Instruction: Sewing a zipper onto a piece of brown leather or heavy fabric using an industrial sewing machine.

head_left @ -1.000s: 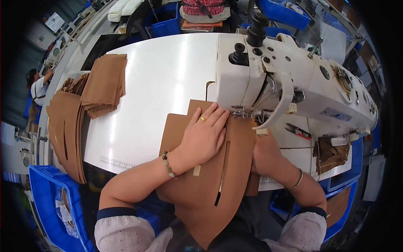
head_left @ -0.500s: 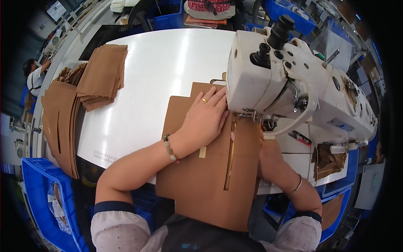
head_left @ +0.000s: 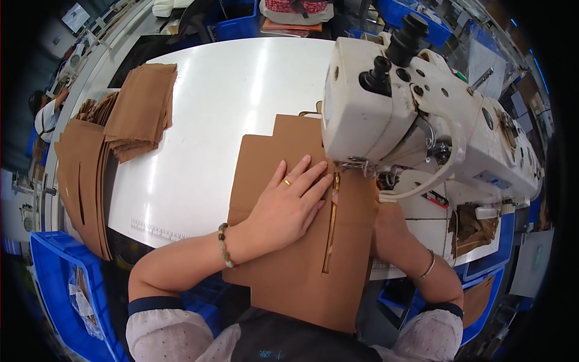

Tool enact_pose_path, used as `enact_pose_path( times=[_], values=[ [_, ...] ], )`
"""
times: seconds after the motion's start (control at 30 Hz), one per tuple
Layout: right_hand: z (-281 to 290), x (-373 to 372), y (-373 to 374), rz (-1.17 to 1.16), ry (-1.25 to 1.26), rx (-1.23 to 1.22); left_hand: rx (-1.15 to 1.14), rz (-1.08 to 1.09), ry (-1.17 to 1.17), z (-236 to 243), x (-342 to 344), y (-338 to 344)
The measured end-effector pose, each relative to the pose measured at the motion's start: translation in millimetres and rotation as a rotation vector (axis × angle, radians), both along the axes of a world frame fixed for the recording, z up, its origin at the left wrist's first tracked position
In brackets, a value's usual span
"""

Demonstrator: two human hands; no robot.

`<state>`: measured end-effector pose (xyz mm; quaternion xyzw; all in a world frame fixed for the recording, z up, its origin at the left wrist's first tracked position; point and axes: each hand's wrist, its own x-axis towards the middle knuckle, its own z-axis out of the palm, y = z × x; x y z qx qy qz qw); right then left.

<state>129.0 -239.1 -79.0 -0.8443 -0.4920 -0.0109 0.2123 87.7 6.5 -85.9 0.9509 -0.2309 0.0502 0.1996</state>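
Note:
A brown panel [head_left: 289, 271] lies under the sewing machine's [head_left: 362, 108] needle area, with a long narrow slot holding a gold-coloured strip [head_left: 331, 232]. My left hand [head_left: 286, 205] rests flat on it, left of the slot, fingers stretched out and slightly apart, below the needle area. My right hand [head_left: 389, 229] is at the panel's right edge, under the machine's front guard; its fingers are mostly hidden. Red-and-black snips [head_left: 435, 199] lie behind that hand.
Stacks of brown pieces [head_left: 81, 181] lie on the white table's [head_left: 181, 145] left. Blue bins stand at lower left [head_left: 48, 265] and right [head_left: 482, 314]; scraps [head_left: 470, 235] sit at right. A co-worker [head_left: 45, 117] works at far left; a machine head fills the upper right.
The panel's lower part has swung from curved to flat and squared, showing gold in the slot. My left hand has slid down toward me since half a second ago.

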Motion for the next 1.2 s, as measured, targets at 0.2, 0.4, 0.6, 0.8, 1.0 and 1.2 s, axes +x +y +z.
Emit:
enact_pose_path(
  times=[0.2,0.4,0.6,0.8,1.0,1.2],
  values=[
    [-0.4,-1.9,1.2,-0.021,-0.007,0.027,0.01,-0.018,-0.022,-0.1,-1.1,0.5],
    [-1.7,-2.0,-1.8,-0.046,0.076,0.033,-0.013,-0.05,0.011,1.1,-5.0,0.6],
    [-3.0,-3.2,-0.9,-0.043,0.053,0.034,0.025,-0.013,-0.048,0.9,-5.3,-1.6],
    [-0.8,-2.7,-0.7,-0.051,0.089,0.055,0.052,-0.01,-0.05,0.8,-4.6,-1.9],
    [-3.0,-1.8,1.3,-0.032,0.013,0.03,0.054,-0.006,-0.062,0.2,-3.7,-2.5],
    [-1.9,-2.7,2.0,-0.04,-0.059,0.015,0.101,-0.016,-0.066,2.5,-2.6,-2.8]
  ],
)
